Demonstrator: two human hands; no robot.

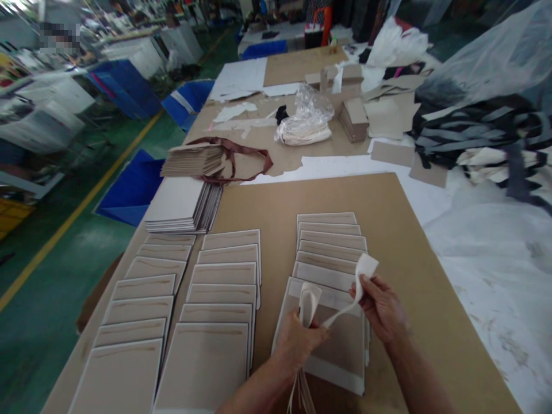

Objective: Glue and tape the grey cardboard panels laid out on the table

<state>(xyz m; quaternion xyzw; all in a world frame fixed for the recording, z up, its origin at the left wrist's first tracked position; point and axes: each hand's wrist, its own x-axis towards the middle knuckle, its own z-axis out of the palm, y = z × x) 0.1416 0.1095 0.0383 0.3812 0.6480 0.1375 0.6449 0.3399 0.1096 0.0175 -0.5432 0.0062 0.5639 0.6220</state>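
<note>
My left hand (297, 342) is closed around a bundle of folded cream fabric strips (309, 302), whose loose tails hang below the fist. Between finger and thumb, my right hand (382, 305) pinches the end of one cream strip (365, 269), which runs across to the left hand. Both hands hover over the right-hand row of overlapping beige panels (332, 356). The nearest panel there has a paler band along its top. Two more rows of overlapping panels, a middle row (211, 356) and a left row (125, 368), carry brownish streaks near their upper edges.
Behind the left row stand a stack of pale boards (172, 204) and a beige pile (194, 160) with brown straps (250, 155). A clear plastic bag (306, 115) lies farther back. Dark and grey straps (478, 129) heap at right. Blue bins (129, 187) flank the table's left side.
</note>
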